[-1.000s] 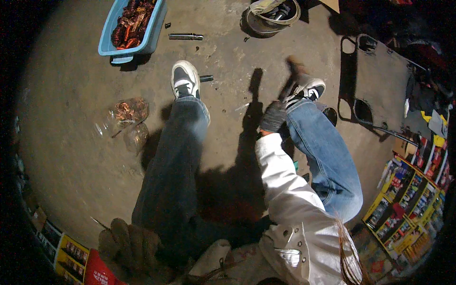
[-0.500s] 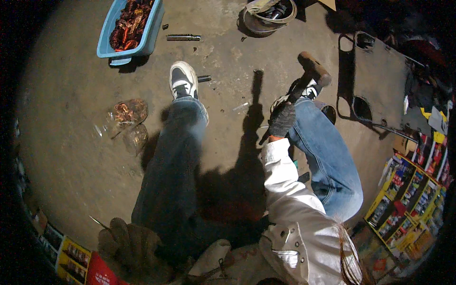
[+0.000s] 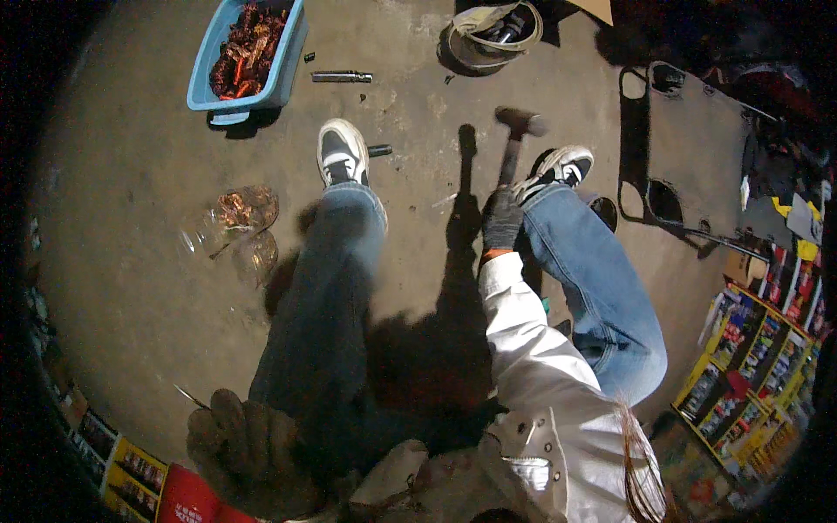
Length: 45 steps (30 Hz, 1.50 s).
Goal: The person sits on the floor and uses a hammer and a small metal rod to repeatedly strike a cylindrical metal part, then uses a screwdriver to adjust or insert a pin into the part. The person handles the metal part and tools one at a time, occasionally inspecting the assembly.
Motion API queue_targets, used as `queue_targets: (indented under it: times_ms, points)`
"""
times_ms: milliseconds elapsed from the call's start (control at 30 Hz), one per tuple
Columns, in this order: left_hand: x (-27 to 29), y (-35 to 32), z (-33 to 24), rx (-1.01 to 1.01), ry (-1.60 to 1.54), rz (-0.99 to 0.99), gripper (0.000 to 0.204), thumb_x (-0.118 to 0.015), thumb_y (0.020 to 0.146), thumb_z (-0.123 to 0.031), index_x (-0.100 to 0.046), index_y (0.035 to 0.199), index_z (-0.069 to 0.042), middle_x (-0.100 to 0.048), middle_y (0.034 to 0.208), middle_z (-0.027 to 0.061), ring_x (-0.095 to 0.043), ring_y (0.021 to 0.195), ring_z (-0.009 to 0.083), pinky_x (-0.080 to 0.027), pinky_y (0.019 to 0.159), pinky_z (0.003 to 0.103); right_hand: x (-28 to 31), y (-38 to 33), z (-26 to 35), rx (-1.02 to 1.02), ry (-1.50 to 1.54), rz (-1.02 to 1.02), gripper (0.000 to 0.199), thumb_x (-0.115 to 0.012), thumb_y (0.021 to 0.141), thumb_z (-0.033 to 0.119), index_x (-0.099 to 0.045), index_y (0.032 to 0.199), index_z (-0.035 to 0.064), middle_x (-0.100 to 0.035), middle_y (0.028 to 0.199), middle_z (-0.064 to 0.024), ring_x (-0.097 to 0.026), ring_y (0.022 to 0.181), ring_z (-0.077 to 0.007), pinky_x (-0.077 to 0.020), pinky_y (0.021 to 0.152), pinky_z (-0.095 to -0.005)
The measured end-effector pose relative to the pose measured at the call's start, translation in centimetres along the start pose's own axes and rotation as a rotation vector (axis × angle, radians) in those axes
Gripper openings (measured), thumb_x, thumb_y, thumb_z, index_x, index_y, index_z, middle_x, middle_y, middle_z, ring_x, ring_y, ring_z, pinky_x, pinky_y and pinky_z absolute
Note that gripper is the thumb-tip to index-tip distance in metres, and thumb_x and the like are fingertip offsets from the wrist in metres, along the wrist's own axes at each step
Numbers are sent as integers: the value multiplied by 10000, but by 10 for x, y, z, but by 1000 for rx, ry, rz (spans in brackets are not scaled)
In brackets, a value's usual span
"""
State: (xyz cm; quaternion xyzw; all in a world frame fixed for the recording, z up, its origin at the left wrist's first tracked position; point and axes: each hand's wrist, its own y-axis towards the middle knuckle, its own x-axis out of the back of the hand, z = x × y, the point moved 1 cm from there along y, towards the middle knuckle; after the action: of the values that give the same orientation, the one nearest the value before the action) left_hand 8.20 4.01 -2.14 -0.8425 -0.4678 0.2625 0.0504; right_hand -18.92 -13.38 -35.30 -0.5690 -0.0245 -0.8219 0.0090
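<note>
My right hand (image 3: pixel 502 220), in a dark grey glove, is closed round the handle of a hammer (image 3: pixel 511 157). The hammer's blurred head is raised beyond the hand, beside my right shoe. At the lower left my left hand (image 3: pixel 248 449), in a brownish glove, rests by my left thigh with its fingers curled. A thin metal rod (image 3: pixel 191 397) sticks out past its fingertips; the rest of it is hidden by the glove.
A blue tub (image 3: pixel 292 74) of copper-coloured scrap stands far left, near a metal tube (image 3: pixel 342 77). A round bucket (image 3: pixel 534 35) holds metal pieces. Clear bags of scrap (image 3: pixel 248 209) lie left of my leg. A flat panel with holes (image 3: pixel 697 148) lies right, above a colourful printed sheet (image 3: pixel 750 375).
The hammer has swung leftward and turned, its handle now pointing nearly straight away from me. The left hand keeps its grip, and the whole view has shifted slightly.
</note>
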Motion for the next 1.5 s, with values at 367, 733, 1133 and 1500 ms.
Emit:
queue_targets:
  times_ms: [367, 733, 1133, 1500]
  points:
    - [10, 0, -5, 134, -237, 86, 189, -399, 979, -213, -482, 850, -103, -420, 804, 49, -414, 606, 139, -387, 520, 270, -37, -10, -8, -107, -92, 14, 153, -511, 881, 190, -574, 933, 61, -575, 792, -148, -563, 688, -330, -437, 593, -451]
    - [14, 8, -8, 202, -303, 223, 228, -368, 1003, -195, -428, 799, -111, -381, 728, 31, -369, 553, 100, -307, 404, 239, -8, -41, 15, -266, 168, 104, 285, -578, 859, 281, -559, 918, 3, -596, 719, -224, -580, 629, -423, -445, 566, -524]
    - [-11, 9, -6, 163, -223, -133, 261, -368, 1008, -230, -408, 789, -94, -380, 696, 28, -344, 498, 101, -331, 396, 248, -31, -69, -6, -897, 1017, 520, 364, -625, 857, 414, -626, 814, 52, -570, 565, -86, -546, 422, -183, -429, 421, -312]
    - [35, 13, -11, 172, -260, -33, 208, -429, 992, -253, -510, 910, -80, -403, 709, 13, -365, 520, 76, -363, 435, 226, -1, 53, 10, -364, 144, 360, 418, -562, 840, 441, -631, 1068, 98, -639, 1062, -184, -597, 998, -371, -474, 836, -450]
